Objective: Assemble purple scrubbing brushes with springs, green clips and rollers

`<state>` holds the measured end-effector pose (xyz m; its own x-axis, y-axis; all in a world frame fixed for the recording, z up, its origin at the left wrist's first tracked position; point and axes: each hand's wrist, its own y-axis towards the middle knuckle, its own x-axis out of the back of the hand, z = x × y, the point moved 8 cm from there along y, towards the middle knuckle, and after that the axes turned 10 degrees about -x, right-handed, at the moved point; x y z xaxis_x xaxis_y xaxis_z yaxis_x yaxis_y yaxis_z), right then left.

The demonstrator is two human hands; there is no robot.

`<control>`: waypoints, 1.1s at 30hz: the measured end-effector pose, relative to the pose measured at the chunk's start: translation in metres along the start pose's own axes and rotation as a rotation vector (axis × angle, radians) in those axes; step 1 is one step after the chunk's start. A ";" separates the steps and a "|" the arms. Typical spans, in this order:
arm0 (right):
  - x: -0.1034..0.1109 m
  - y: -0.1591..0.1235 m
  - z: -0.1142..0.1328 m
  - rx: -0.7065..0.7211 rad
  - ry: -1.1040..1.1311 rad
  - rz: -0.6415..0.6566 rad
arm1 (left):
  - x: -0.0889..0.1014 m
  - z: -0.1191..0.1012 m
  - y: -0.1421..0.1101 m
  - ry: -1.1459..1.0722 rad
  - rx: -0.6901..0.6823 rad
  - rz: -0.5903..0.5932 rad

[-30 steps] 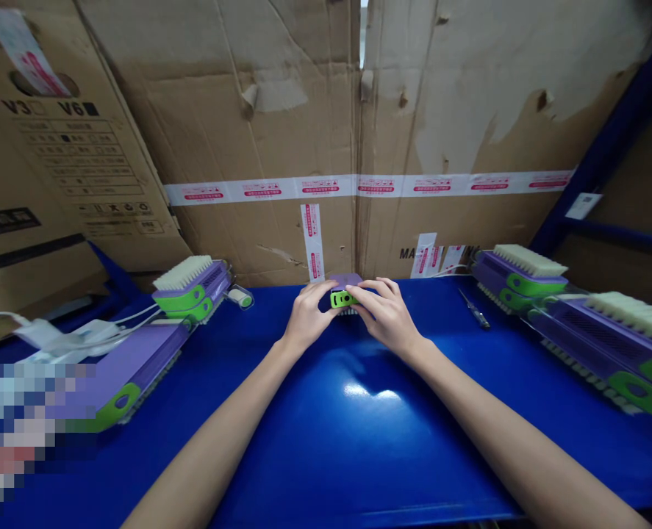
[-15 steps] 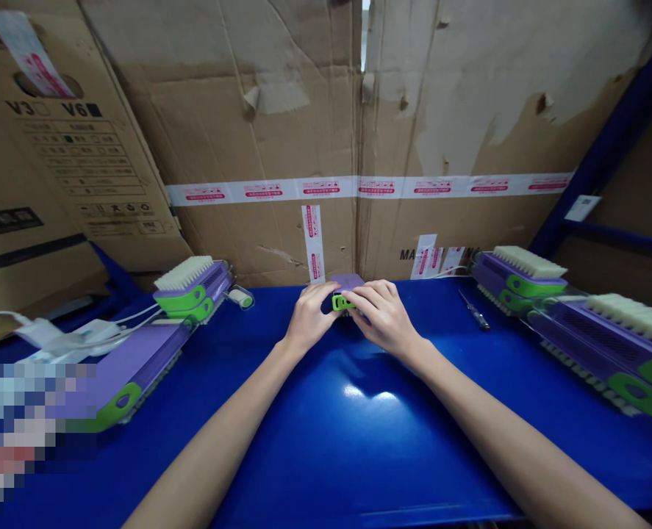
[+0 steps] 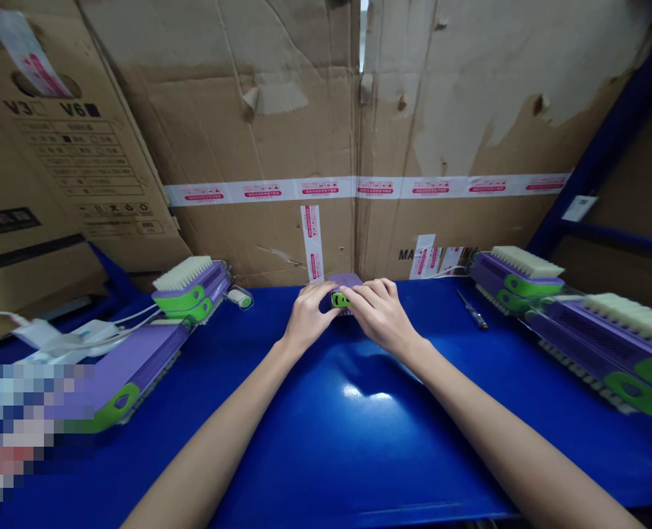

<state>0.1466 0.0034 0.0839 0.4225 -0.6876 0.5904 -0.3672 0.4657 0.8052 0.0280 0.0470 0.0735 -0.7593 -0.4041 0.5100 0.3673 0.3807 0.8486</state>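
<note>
At the far middle of the blue table, a purple brush [image 3: 348,279] lies with its end towards me, pale bristles just showing beneath it. Its green end cap [image 3: 339,300] has dark slots and sits against the body. My left hand [image 3: 309,314] grips the left side of the brush, fingers over the top and thumb low near the cap. From the right, my right hand [image 3: 381,312] is closed on the cap, its fingertips covering the cap's right part. Much of the brush is hidden behind both hands.
Purple-and-green brushes stand on the left [image 3: 132,360] and right [image 3: 584,330]. A screwdriver [image 3: 473,310] lies right of my hands. White plugs and cables [image 3: 55,334] are at the left, near a small clear-cased piece [image 3: 240,297]. Cardboard [image 3: 259,132] walls the back.
The green cap has shifted slightly and now sits flatter against the end of the purple brush. My hands have barely moved.
</note>
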 end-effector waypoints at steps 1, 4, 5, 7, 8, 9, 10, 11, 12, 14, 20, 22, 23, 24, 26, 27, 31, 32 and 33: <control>0.000 0.000 -0.002 -0.017 0.008 -0.009 | 0.000 0.000 0.000 -0.006 -0.006 0.001; 0.000 -0.001 -0.011 -0.092 0.037 -0.029 | 0.000 -0.001 0.000 -0.027 -0.030 0.007; 0.000 -0.001 -0.015 -0.123 0.051 -0.028 | 0.001 -0.001 0.000 -0.031 -0.036 0.006; -0.002 -0.001 -0.023 -0.180 0.093 -0.017 | 0.001 -0.002 0.000 -0.038 -0.045 0.002; -0.004 -0.002 -0.025 -0.202 0.123 -0.009 | 0.001 -0.002 0.000 -0.042 -0.049 0.003; -0.005 -0.002 -0.028 -0.222 0.157 -0.002 | 0.000 -0.002 0.000 -0.046 -0.053 0.007; -0.006 -0.003 -0.029 -0.238 0.190 0.005 | -0.001 -0.003 0.000 -0.048 -0.057 0.011; -0.007 -0.003 -0.030 -0.250 0.219 0.015 | -0.001 -0.003 0.000 -0.048 -0.060 0.016; -0.008 -0.004 -0.030 -0.258 0.240 0.025 | -0.002 -0.003 -0.001 -0.047 -0.061 0.020; -0.009 -0.004 -0.029 -0.264 0.264 0.038 | -0.003 -0.003 -0.001 -0.041 -0.062 0.022; -0.012 -0.006 -0.032 -0.308 0.278 0.013 | -0.003 -0.011 -0.001 -0.004 -0.142 0.021; -0.015 -0.007 -0.035 -0.349 0.266 0.018 | -0.005 -0.020 -0.001 0.019 -0.215 0.045; -0.017 -0.007 -0.037 -0.370 0.256 0.025 | -0.007 -0.025 -0.001 0.029 -0.254 0.060; -0.019 -0.007 -0.039 -0.389 0.246 0.032 | -0.009 -0.030 -0.001 0.037 -0.287 0.076; -0.022 -0.008 -0.041 -0.419 0.232 0.047 | -0.012 -0.037 -0.002 0.050 -0.329 0.102; -0.023 -0.009 -0.042 -0.428 0.231 0.059 | -0.013 -0.038 -0.002 0.056 -0.337 0.108; -0.023 -0.010 -0.042 -0.432 0.262 0.094 | -0.012 -0.031 -0.003 0.075 -0.299 0.087; -0.023 -0.010 -0.041 -0.424 0.272 0.094 | -0.011 -0.027 -0.004 0.079 -0.278 0.080; -0.022 -0.010 -0.040 -0.414 0.281 0.092 | -0.010 -0.023 -0.004 0.082 -0.254 0.075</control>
<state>0.1738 0.0357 0.0656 0.6314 -0.4836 0.6062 -0.0784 0.7379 0.6703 0.0466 0.0299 0.0682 -0.6827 -0.4529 0.5735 0.5515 0.1955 0.8109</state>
